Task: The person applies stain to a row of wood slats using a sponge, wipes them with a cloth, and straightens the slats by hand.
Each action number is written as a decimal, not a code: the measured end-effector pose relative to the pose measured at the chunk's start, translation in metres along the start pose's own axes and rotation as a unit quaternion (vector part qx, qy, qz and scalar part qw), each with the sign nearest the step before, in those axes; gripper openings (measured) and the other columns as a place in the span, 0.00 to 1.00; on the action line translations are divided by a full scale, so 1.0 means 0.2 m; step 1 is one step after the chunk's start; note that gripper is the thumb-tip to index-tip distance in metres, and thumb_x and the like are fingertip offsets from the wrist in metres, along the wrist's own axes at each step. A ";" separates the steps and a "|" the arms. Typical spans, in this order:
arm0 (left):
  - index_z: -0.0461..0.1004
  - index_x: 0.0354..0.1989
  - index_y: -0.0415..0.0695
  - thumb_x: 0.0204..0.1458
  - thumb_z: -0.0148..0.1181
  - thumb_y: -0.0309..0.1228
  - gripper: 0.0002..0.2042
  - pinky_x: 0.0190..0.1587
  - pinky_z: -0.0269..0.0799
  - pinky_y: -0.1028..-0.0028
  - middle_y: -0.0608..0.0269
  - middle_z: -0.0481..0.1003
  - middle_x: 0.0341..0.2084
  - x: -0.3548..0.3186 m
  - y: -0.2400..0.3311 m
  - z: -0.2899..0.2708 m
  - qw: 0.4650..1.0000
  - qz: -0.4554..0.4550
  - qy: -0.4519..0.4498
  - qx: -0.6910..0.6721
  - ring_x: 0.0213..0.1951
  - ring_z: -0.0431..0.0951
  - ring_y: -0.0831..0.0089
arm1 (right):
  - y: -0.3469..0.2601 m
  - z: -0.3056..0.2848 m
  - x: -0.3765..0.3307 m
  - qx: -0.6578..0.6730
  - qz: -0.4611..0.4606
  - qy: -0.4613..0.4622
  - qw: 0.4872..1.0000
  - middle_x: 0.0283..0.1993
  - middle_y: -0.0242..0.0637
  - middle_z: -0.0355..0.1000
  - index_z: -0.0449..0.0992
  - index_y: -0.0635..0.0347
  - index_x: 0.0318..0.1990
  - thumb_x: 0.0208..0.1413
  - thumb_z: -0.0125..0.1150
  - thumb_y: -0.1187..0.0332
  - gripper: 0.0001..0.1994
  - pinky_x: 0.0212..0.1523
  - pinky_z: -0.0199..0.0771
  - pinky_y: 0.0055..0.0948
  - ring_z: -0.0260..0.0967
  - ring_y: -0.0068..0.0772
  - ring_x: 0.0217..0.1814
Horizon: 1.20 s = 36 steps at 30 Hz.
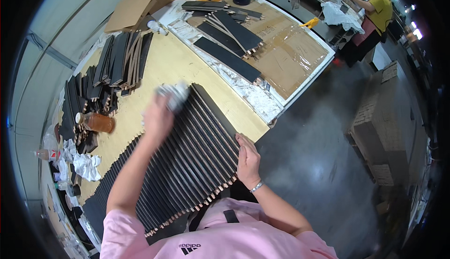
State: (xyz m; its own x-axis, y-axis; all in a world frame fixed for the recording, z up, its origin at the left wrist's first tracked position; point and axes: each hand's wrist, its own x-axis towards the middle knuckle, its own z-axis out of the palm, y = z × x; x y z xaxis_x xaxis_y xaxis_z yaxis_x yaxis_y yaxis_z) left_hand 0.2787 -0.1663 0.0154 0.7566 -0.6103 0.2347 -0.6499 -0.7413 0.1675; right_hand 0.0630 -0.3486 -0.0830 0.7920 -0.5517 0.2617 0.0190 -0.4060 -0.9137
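Left hand (158, 118) fisted around white rag (174, 94), blurred, pressed on far end of fanned black strips (192, 156). Strips overlap in long row across wooden table (173, 62), near ends at table edge by person's chest. Right hand (247, 158) flat, fingers straight and together, palm down on right edge of strips, holds nothing. Bracelet on right wrist. Amber bottle (96, 122) lying left of strips. More black strips piled far left and on cardboard (290, 57) beyond. Another person (377, 8) at far bench.
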 end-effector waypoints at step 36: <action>0.86 0.44 0.49 0.38 0.72 0.28 0.19 0.26 0.71 0.67 0.62 0.69 0.25 -1.02 0.19 -0.43 0.982 -0.099 0.050 -0.152 0.23 0.74 0.65 | -0.09 -0.04 0.24 -0.128 -0.044 -0.199 0.971 0.60 0.53 0.70 0.71 0.72 0.61 0.56 0.58 0.78 0.23 0.66 0.66 0.47 0.68 0.56 0.63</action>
State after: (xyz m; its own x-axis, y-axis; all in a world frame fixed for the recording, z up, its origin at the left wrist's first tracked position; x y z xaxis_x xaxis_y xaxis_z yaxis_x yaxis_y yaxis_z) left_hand 0.0928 -0.0456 0.0554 0.8698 -0.4207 0.2579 -0.4929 -0.7157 0.4948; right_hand 0.0960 -0.3729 -0.0520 0.9680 -0.2024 0.1482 -0.0143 -0.6346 -0.7727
